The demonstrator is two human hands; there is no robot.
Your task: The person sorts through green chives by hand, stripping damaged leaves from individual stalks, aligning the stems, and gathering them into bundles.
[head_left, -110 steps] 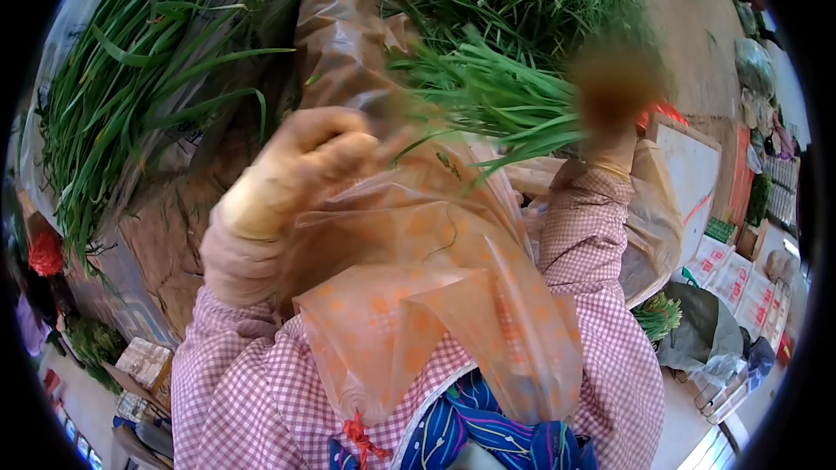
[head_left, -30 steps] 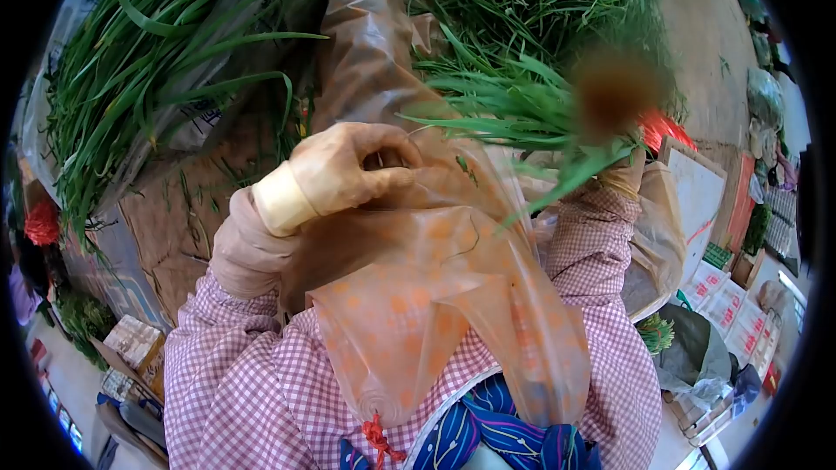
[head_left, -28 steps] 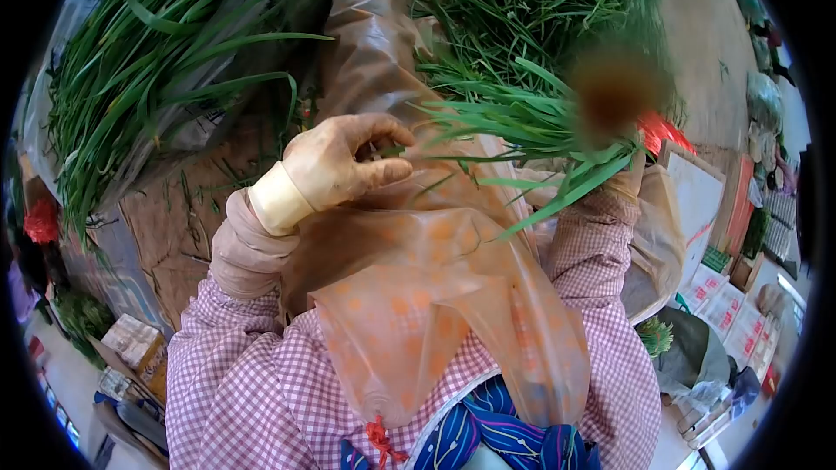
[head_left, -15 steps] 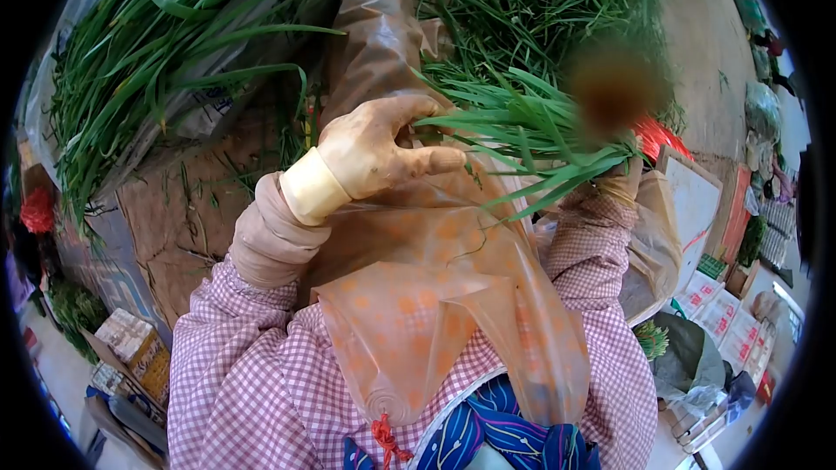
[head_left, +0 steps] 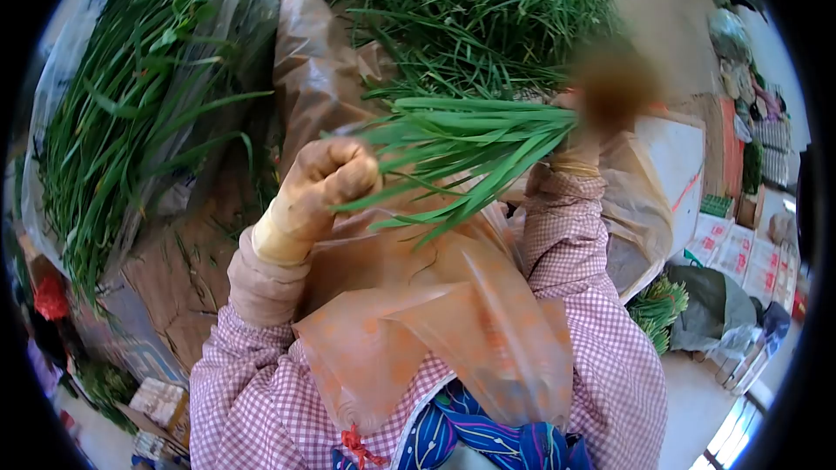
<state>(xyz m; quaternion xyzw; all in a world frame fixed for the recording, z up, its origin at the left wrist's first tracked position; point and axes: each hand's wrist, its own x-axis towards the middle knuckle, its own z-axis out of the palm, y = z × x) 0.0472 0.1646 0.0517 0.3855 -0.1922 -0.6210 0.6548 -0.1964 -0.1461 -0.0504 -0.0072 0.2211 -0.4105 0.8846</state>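
My right hand [head_left: 576,157] grips a bunch of garlic chives [head_left: 488,135] by its base, and the long flat leaves fan out to the left across my lap. A brown blur covers part of that hand. My left hand [head_left: 335,176], in a pale glove, is closed at the leaf tips. Whether a leaf is pinched in its fingers is hidden. Under both hands lies a translucent brown plastic apron [head_left: 418,274]. Beyond the bunch, a heap of loose green leaves [head_left: 488,13] spreads out.
At the left, a clear plastic bag [head_left: 228,13] holds more long greens [head_left: 113,130]. Cardboard [head_left: 170,283] with leaf scraps covers the floor there. To the right stand a white board [head_left: 666,161], a green crate [head_left: 717,205] and white boxes with red print [head_left: 749,252].
The left hand has gone from open-fingered to closed and moved slightly left and down. The bunch in the right hand has shifted left, its leaves now spread nearer the left hand. The view has shifted.
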